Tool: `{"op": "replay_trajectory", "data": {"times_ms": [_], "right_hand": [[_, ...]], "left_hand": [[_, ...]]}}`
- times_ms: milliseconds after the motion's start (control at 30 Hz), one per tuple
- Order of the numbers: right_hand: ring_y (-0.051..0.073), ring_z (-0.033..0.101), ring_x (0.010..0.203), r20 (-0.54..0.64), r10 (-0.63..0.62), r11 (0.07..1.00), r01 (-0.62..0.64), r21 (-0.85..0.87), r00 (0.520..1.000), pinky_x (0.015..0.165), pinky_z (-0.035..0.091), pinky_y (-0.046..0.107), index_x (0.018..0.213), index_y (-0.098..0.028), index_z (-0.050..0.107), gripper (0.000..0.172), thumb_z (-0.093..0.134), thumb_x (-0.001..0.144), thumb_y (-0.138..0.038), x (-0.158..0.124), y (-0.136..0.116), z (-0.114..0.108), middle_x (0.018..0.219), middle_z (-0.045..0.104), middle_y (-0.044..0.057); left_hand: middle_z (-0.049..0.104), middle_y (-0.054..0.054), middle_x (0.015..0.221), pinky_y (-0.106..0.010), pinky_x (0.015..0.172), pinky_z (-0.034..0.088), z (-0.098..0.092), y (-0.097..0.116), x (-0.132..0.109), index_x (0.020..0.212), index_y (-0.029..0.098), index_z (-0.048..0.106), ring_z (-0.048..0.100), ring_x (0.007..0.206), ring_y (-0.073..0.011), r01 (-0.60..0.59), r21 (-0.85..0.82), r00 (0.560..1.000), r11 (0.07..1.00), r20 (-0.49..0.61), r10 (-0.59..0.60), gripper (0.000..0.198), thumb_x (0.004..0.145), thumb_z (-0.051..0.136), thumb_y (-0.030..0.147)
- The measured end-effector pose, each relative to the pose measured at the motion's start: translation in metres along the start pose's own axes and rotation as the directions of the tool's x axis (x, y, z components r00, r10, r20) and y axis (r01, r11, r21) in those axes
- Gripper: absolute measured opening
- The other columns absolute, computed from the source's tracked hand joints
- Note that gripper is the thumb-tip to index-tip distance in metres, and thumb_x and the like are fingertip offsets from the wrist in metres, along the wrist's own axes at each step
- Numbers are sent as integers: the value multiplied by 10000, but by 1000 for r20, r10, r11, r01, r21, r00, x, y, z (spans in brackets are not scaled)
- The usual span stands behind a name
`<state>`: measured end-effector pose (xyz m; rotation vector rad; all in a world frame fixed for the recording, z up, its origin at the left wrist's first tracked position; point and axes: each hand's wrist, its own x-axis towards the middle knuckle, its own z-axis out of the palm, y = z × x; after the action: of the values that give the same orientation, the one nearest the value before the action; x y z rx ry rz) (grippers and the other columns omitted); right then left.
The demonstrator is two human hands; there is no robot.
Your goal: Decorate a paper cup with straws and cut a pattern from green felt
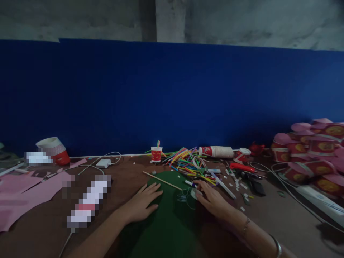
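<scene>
Left grip: the left hand point(142, 201) lies palm down with fingers and thumb spread wide, holding nothing; its fingertips reach over the left edge of the green sheet.
Right grip: the right hand point(212, 196) is half curled at the sheet's right edge, thumb parted from the forefinger; its fingertips meet a white-and-purple marker point(189, 183) and a pale round piece point(195, 193). Whether it grips either, I cannot tell.
Green sheet: the sheet point(172, 225) spans the gap between both grips and runs toward the person; its rounded far edge lies just beyond the fingertips.
Pale loops: thin looped outlines point(182, 197) show just left of the right grip, too faint to identify.
Wooden stick: it point(161, 180) slants over the sheet's far part, ahead of and between the grips.
Bench room: left of the left grip, a brown strip of bench point(120, 186) opens toward a pixelated pale object point(90, 200).
Right side: a long pale pen point(224, 186), paper scraps and a black object point(256, 187) crowd the right grip's outer side.
Ahead: loose coloured straws point(185, 159) spread beyond the right grip; a red cup point(156, 154) stands farther off, between the grips.
Far edge: a blue panel point(172, 96) closes the bench behind everything.
Outer right: red-and-pink pieces point(317, 147) pile up well beyond the right grip.
</scene>
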<state>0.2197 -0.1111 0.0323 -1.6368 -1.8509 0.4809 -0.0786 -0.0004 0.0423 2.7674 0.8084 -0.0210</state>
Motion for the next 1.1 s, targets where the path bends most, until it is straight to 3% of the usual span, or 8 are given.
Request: {"op": "replay_trajectory", "data": {"times_ms": [100, 233, 333, 533, 667, 900, 1000, 1100], "right_hand": [[210, 533, 998, -92, -55, 981, 37, -189, 994, 877, 408, 327, 1198, -205, 448, 408, 476, 793, -238, 9, -6, 5, 1137, 535, 85], [246, 503, 1004, -194, -1, 889, -88, -450, 981, 873, 385, 352, 1098, -166, 543, 372, 487, 731, -143, 23, -15, 13, 1065, 558, 107], [256, 466, 1057, -200, -32, 862, -74, -501, 979, 902, 354, 371, 1089, -176, 569, 320, 484, 781, -192, 31, -21, 20, 1118, 544, 115], [261, 404, 1162, -35, -202, 874, 164, -458, 979, 952, 308, 398, 1094, -234, 589, 292, 495, 839, -341, 55, -30, 46, 1233, 507, 95], [259, 417, 1156, -74, -165, 847, 103, -522, 984, 962, 294, 400, 918, -193, 631, 184, 461, 853, -215, 68, -19, 51, 1156, 550, 117], [217, 469, 1086, -179, -235, 894, 140, -426, 955, 929, 331, 342, 1018, -178, 596, 240, 424, 851, -163, 61, -4, 11, 1102, 584, 93], [219, 525, 968, -271, -97, 904, -29, -427, 958, 848, 364, 318, 923, -168, 622, 211, 437, 822, -151, 53, 4, -16, 956, 624, 88], [200, 570, 850, -231, 98, 885, -191, -424, 968, 758, 377, 280, 816, -172, 636, 189, 469, 754, -110, 42, 18, -36, 852, 646, 71]], "left_hand": [[227, -53, 1495, -488, 1101, 158, 6, 23, 13, 1399, 314, 252, 175, 1369, -258, 24, -28, 998, 999, -64, -26, 703, 790, 462, 596], [163, -83, 1508, -542, 1092, 81, 18, 47, 29, 1413, 287, 218, 85, 1379, -305, 28, -14, 998, 1000, -64, -29, 882, 687, 473, 718], [89, -88, 1517, -566, 1080, 54, 21, 47, 29, 1421, 280, 181, 43, 1382, -306, -2, 0, 1000, 1000, 5, 2, 830, 742, 432, 685], [85, -80, 1517, -595, 1069, 36, 14, 41, 16, 1426, 300, 128, 41, 1381, -309, -82, -4, 996, 997, 32, 82, 776, 788, 405, 645], [115, -79, 1510, -613, 1060, 60, 8, 36, 3, 1421, 325, 136, 93, 1374, -322, -121, -34, 991, 992, 59, 122, 749, 796, 424, 621], [204, 1, 1498, -581, 1079, 114, 1, 14, -14, 1382, 374, 254, 152, 1372, -269, -127, -45, 992, 991, 17, 128, 540, 877, 436, 321], [282, 6, 1475, -533, 1102, 142, 5, 13, -13, 1350, 333, 348, 196, 1366, -222, -101, -42, 993, 994, -61, 99, 521, 863, 376, 151], [343, -18, 1448, -488, 1111, 186, 12, 22, -9, 1330, 290, 391, 242, 1351, -208, -98, -56, 987, 994, -131, 91, 523, 835, 394, 119]]}}
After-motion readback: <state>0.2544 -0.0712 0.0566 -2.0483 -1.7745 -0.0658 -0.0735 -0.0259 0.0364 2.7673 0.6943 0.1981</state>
